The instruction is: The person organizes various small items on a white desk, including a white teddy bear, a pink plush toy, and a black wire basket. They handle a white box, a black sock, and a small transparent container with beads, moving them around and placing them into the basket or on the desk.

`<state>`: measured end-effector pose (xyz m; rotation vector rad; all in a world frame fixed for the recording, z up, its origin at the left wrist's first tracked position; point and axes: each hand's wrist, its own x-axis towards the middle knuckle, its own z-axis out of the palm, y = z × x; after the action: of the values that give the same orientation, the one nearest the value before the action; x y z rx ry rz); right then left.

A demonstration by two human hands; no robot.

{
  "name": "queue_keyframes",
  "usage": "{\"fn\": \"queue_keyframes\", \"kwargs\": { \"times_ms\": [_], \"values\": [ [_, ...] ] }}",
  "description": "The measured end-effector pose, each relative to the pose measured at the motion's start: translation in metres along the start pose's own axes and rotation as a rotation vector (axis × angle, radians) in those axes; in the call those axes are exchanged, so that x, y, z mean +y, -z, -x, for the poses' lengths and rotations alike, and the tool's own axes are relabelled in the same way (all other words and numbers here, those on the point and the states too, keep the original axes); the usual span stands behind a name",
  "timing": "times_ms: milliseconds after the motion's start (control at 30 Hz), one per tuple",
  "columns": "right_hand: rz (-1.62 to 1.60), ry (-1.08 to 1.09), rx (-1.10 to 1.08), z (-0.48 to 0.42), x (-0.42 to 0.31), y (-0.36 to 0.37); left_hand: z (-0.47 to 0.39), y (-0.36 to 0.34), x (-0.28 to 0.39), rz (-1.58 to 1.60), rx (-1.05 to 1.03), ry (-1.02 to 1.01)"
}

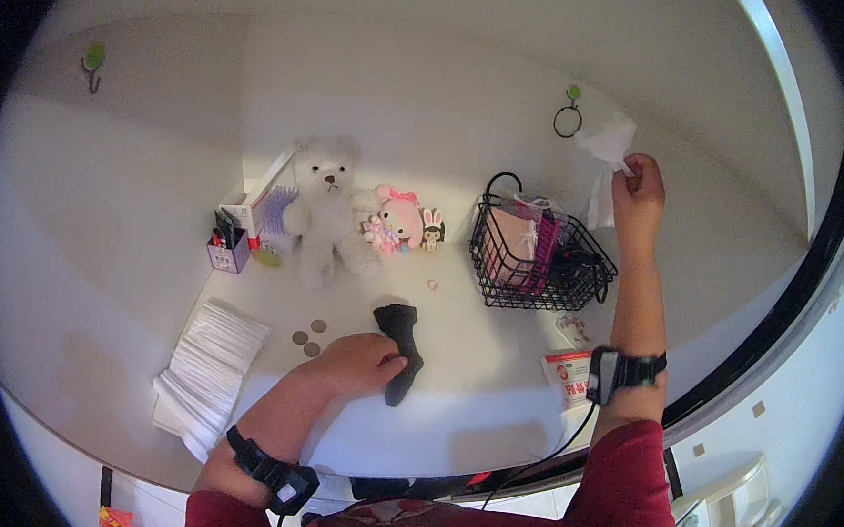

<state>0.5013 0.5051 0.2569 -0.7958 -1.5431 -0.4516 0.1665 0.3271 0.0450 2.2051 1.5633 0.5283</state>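
Observation:
My left hand (363,363) rests on the white surface with its fingers on a dark sock (400,336), which lies lengthwise away from me. Three round coins (310,337) lie just beyond that hand, to the left. At the right, my right hand (638,177) is raised beside the wall, its fingertips pinching a thin white tissue (607,143). Part of the tissue stands up above the fingers and part hangs below. Between my hands, a black wire basket (543,257) holds a pink packet and dark items.
At the back sit a white teddy bear (330,211), a pink plush toy (399,218) and a small bunny-eared figure (432,231). A pen box (228,252) and a stack of white tissues (213,367) are at left. A red-and-white packet (570,377) lies at right.

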Motion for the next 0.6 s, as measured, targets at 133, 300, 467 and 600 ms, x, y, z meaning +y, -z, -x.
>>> {"fn": "queue_keyframes", "kwargs": {
  "times_ms": [133,300,467,600],
  "values": [
    [0.353,-0.165,-0.295,0.016,0.095,-0.008,-0.001,0.001,0.002,0.005,-0.002,0.003],
    [0.318,-0.146,-0.301,0.038,0.159,-0.013,-0.006,0.000,0.006,0.001,-0.016,-0.013],
    [-0.138,-0.199,-0.186,0.024,-0.008,-0.028,0.002,-0.001,-0.003,-0.005,0.013,0.040],
    [-0.372,-0.054,-0.737,0.082,-0.102,-0.057,0.007,0.000,-0.011,-0.008,0.027,0.039]
  ]
}}
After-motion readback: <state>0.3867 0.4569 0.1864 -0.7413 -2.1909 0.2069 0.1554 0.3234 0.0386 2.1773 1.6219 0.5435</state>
